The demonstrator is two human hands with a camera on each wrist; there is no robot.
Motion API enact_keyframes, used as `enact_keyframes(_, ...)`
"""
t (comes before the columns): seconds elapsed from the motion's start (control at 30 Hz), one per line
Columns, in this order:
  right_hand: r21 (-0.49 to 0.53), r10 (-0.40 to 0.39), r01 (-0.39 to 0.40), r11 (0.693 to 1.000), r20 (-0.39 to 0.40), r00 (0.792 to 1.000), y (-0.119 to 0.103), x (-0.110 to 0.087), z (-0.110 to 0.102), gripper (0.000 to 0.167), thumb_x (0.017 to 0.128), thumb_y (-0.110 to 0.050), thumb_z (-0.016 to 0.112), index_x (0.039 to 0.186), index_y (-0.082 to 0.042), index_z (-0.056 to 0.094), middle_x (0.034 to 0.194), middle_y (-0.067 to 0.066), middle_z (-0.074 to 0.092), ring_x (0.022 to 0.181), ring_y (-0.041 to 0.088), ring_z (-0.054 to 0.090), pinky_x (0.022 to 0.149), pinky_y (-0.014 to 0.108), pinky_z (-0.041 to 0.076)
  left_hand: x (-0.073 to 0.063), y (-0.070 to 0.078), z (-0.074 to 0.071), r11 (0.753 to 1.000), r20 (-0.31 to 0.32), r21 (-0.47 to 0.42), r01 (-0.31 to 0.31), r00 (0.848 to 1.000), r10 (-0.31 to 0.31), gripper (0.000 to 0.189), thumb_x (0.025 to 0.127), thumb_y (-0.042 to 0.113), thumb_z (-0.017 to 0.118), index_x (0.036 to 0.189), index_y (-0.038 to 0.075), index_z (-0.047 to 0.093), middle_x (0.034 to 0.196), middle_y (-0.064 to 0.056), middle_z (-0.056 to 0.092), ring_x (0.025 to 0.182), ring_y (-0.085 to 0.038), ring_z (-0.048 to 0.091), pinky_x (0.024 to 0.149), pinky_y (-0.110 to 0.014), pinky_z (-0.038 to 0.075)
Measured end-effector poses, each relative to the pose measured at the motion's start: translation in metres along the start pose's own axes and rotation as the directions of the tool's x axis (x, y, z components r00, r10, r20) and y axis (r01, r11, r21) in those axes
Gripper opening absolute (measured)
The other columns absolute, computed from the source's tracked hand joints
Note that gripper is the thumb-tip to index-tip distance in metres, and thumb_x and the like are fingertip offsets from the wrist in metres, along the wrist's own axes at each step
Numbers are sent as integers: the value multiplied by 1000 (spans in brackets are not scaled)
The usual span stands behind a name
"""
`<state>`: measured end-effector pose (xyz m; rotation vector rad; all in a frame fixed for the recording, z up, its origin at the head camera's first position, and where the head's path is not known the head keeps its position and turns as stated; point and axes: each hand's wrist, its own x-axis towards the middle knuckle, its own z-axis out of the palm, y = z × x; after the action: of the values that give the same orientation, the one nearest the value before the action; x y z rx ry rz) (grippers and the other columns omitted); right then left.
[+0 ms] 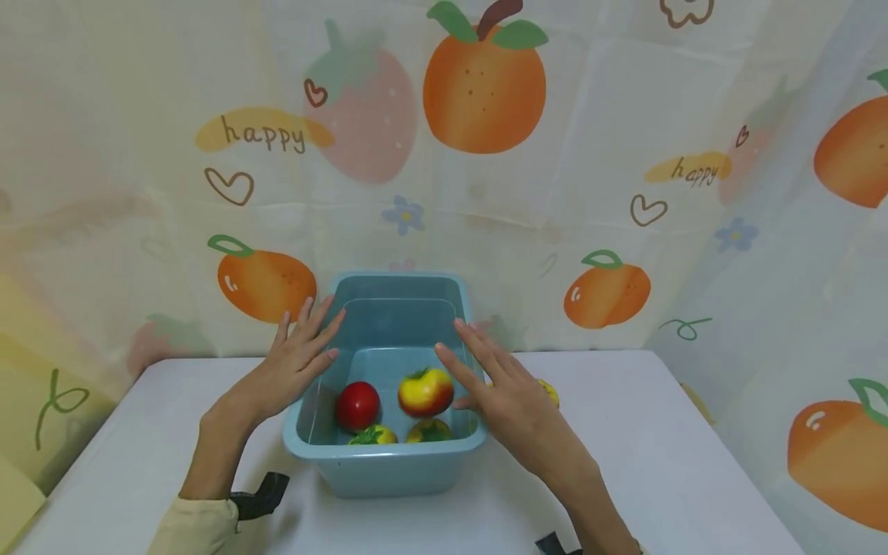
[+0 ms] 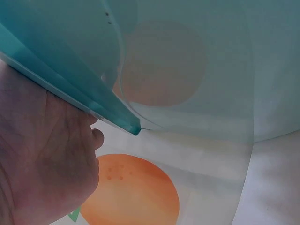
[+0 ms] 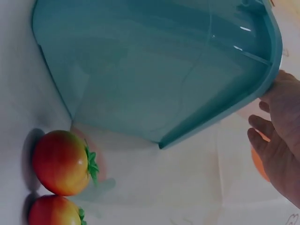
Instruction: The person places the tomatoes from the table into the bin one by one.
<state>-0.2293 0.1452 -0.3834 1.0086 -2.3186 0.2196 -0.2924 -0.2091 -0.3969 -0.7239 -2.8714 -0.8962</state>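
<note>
A light blue plastic bin (image 1: 385, 470) stands on the table, holding a red tomato (image 1: 358, 406), a yellow-and-red tomato (image 1: 426, 391) and two partly hidden yellowish ones with green leaves. My left hand (image 1: 301, 366), fingers spread, is at the bin's left rim. On the other side, my right hand (image 1: 516, 405) extends over the right rim with fingers apart. Neither hand holds anything. The right wrist view has two red-and-yellow tomatoes (image 3: 61, 162) outside the bin; in the head view the right hand mostly covers them.
A white table (image 1: 624, 432) carries the bin. Behind it hangs a pale cloth (image 1: 555, 92) printed with oranges, strawberries and the word "happy". Dark straps (image 1: 260, 496) show at both wrists.
</note>
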Motion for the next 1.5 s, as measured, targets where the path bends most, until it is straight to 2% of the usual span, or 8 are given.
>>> enact_keyframes(0.17,-44,70,-69,997,22,997,6,-4,-5,96,87,-32,83,166,-27,29,174,9,27,156,32,40,114,47,53,1,0,0,1000,3,-9,-13,1000,14,68,110,44,40,168,15,20,179,-9,-1,163,-45,-15,127,-67,-19)
enact_keyframes(0.43,-24,138,-137,990,38,990,23,-10,-13,92,90,-33,80,166,-26,29,174,10,28,159,34,34,120,52,45,0,-1,1,1000,4,-12,6,1000,-5,69,109,46,40,168,16,19,179,-8,-2,164,-43,-16,127,-66,-21)
enact_keyframes(0.73,68,260,-275,959,173,950,48,-24,-21,94,92,-43,76,168,-31,22,178,3,15,164,34,20,124,61,36,0,1,0,1000,11,-19,12,1000,-11,69,109,46,40,168,15,20,179,-8,-2,163,-43,-16,126,-66,-21)
enact_keyframes(0.97,66,311,-348,935,315,897,71,-39,-14,102,87,-57,76,168,-32,19,178,8,12,164,42,14,124,70,29,0,0,0,1000,10,-13,5,1000,-5,68,109,46,40,168,17,21,179,-8,-2,163,-44,-16,126,-67,-21)
enact_keyframes(1.17,88,348,-422,902,427,834,86,-50,5,113,77,-58,84,168,-25,24,176,16,18,161,50,15,124,73,24,-1,-2,0,1000,5,-13,8,1000,-8,67,109,45,40,168,17,21,179,-8,-2,163,-44,-15,126,-68,-20)
enact_keyframes(1.23,92,368,-453,887,454,812,90,-53,12,117,74,-55,87,167,-22,25,175,19,18,160,52,15,124,74,22,-1,-2,0,1000,4,-12,8,1000,-7,67,110,45,39,168,17,21,179,-8,-2,163,-44,-15,126,-68,-20)
enact_keyframes(1.37,96,392,-495,864,490,779,100,-64,26,121,70,-52,91,167,-17,26,174,24,19,159,55,15,124,75,20,0,-1,1,1000,1,-12,7,1000,-7,67,110,46,39,168,17,21,179,-8,-1,163,-44,-15,126,-68,-20)
enact_keyframes(1.5,105,406,-522,846,507,760,110,-73,41,123,71,-51,91,167,-11,24,173,27,17,159,55,14,125,74,17,0,-1,0,1000,0,-13,10,1000,-10,68,109,46,40,168,16,21,179,-9,-1,163,-44,-15,126,-68,-20)
